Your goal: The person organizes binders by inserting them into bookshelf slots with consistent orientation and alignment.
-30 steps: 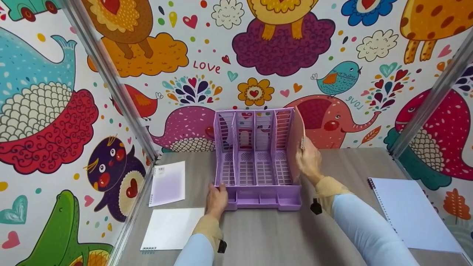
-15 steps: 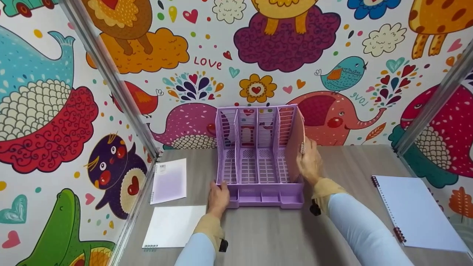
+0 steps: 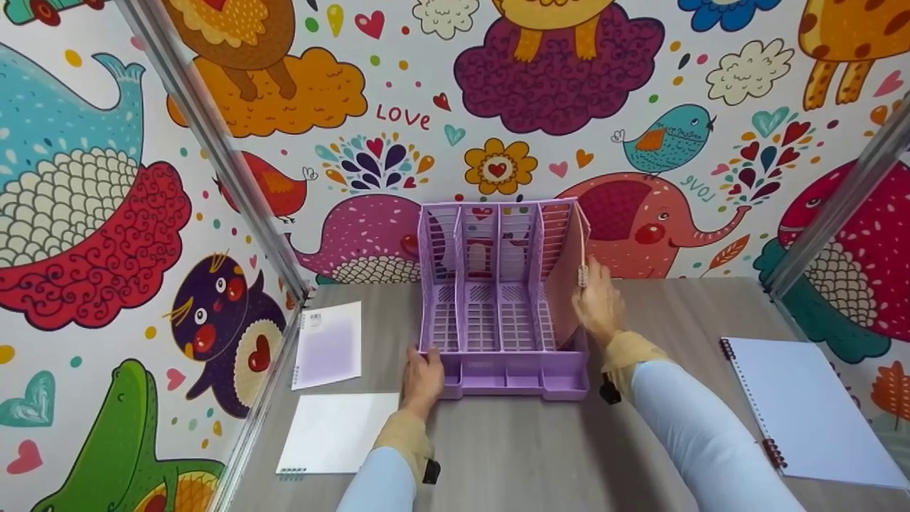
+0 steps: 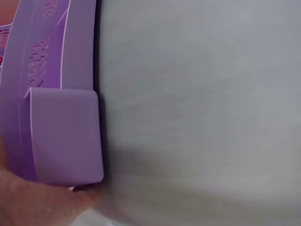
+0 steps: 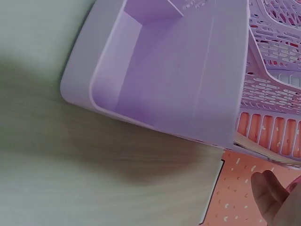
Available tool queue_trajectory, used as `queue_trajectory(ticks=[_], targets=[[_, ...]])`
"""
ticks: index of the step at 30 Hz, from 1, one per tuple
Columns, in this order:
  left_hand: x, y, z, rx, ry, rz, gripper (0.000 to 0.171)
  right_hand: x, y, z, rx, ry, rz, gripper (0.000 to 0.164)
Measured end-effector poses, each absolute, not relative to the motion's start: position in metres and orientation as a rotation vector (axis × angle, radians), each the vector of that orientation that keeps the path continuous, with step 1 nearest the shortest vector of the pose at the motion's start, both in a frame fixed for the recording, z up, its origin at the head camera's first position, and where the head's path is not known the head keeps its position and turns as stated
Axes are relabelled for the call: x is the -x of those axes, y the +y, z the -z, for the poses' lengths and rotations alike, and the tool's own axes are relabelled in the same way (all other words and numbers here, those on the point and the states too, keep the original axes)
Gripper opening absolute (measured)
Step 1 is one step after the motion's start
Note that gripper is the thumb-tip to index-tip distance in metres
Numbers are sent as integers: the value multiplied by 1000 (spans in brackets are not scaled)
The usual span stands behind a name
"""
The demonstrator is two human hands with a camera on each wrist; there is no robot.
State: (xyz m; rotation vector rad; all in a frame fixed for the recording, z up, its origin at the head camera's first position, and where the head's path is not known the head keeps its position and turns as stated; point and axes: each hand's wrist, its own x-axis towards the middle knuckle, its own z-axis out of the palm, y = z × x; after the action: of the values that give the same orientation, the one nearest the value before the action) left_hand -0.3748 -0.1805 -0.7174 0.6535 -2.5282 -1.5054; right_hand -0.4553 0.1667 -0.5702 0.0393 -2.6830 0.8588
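A purple desk file organizer (image 3: 522, 364) with upright dividers and a front tray stands against the back wall. My left hand (image 3: 422, 378) grips its front left corner; the left wrist view shows fingers (image 4: 44, 200) against the tray's end. In the rightmost slot a thin spiral notebook (image 3: 571, 288) with a pinkish cover stands upright, its binding facing me. My right hand (image 3: 599, 302) is beside the slot's right side, close to the binding. In the right wrist view its fingers (image 5: 265, 193) are extended, with a gap between them and the organizer.
A small lilac-covered notebook (image 3: 328, 346) and a white spiral notebook (image 3: 338, 434) lie on the table to the left. A larger white spiral notebook (image 3: 814, 409) lies at the right. Cartoon-printed walls (image 3: 398, 64) with metal posts (image 3: 213, 135) enclose the table.
The pinkish notebook's upper part has leaned left inside the rightmost slot. My right hand's fingers have come off it on the right. My left hand stays at the corner; the view has shifted slightly.
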Motion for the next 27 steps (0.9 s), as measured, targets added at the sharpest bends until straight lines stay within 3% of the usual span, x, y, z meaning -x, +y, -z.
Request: queue_trajectory(ticks=[14, 19, 27], targets=[[371, -179, 717, -636, -2542, 1464, 65, 455, 165, 565, -30, -2787, -766, 69], [365, -175, 709, -633, -2543, 1464, 66, 449, 167, 564, 59, -2805, -776, 55], [372, -171, 708, -661, -2515, 1365, 59, 442, 172, 563, 142, -2903, -752, 71]])
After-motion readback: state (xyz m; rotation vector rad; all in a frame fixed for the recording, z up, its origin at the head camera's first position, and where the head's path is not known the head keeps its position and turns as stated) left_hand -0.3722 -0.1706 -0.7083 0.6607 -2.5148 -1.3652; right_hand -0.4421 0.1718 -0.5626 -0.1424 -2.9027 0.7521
